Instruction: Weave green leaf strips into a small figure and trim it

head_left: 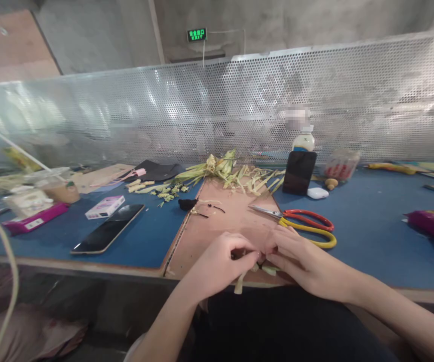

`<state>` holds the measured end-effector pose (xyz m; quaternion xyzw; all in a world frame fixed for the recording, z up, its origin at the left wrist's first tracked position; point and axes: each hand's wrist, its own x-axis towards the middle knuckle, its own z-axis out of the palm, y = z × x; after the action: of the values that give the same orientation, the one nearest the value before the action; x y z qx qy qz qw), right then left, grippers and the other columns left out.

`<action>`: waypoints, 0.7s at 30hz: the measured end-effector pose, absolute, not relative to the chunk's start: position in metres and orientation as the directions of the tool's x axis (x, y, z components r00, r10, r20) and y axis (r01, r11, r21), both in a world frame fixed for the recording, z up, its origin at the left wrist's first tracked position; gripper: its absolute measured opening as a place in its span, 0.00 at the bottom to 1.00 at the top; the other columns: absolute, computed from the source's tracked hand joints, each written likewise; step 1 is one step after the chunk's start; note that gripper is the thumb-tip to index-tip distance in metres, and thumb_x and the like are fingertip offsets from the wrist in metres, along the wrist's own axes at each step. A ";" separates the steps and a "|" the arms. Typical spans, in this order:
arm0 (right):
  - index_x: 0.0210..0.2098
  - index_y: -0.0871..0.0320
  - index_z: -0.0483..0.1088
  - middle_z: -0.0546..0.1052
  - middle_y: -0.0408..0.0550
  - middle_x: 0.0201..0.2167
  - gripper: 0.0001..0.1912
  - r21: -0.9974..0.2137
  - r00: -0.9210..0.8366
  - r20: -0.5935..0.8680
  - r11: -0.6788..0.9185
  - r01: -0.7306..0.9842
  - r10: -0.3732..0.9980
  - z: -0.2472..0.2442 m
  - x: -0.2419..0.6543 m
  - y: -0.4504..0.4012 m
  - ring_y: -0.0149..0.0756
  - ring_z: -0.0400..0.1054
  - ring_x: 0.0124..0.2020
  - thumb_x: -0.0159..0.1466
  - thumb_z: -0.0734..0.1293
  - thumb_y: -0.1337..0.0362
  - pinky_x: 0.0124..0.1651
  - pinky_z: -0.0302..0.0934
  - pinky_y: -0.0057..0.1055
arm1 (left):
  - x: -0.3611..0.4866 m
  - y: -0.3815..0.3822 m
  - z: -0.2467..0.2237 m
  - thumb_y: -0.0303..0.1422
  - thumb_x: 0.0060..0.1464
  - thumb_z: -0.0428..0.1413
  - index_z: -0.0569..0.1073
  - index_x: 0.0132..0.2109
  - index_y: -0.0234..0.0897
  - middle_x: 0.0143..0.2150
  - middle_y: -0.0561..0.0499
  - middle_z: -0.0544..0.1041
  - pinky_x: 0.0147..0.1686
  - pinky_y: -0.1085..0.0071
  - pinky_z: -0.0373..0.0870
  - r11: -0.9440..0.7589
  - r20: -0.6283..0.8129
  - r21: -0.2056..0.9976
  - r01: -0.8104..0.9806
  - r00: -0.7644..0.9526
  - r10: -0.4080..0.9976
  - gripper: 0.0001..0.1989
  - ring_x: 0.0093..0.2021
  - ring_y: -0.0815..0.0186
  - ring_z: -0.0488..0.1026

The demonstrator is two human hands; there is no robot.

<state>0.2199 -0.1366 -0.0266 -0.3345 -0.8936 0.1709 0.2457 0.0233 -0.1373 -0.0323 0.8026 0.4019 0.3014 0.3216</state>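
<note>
Over the front of a pinkish-brown board [187,254], my left hand [226,259] and my right hand [300,261] meet with thumbs and fingertips pinched together. Between and below them show pale green strips [238,284] that look like plant husk; the fingers partly hide them. Just beyond my right hand lies a pair of scissors [309,226] with one red and one yellow handle, blades pointing away to the left. A small black clump [187,204] with thin stringy bits rests farther up the board. Behind it spreads a pile of pale green husk strips [245,180].
On the blue tabletop [145,246] to the left lie a phone [107,229], a small box [105,206], a purple tissue pack [38,218] and a drink cup [62,188]. At right stand an upright phone [299,172] and a bottle [303,140]. A perforated metal screen [145,110] closes the back.
</note>
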 end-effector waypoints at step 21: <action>0.26 0.58 0.59 0.65 0.41 0.25 0.11 -0.395 -0.690 0.306 0.747 0.534 0.655 -0.031 0.215 -0.133 0.29 0.57 0.29 0.64 0.54 0.65 0.42 0.52 0.33 | 0.025 -0.138 -0.035 0.37 0.50 0.52 0.73 0.35 0.39 0.35 0.53 0.73 0.39 0.71 0.61 -0.442 0.201 0.758 0.480 0.473 0.858 0.09 0.39 0.67 0.66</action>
<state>0.2151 -0.1331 -0.0308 -0.3273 -0.9088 0.1388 0.2183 0.0248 -0.1381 -0.0353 0.7962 0.4199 0.2951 0.3205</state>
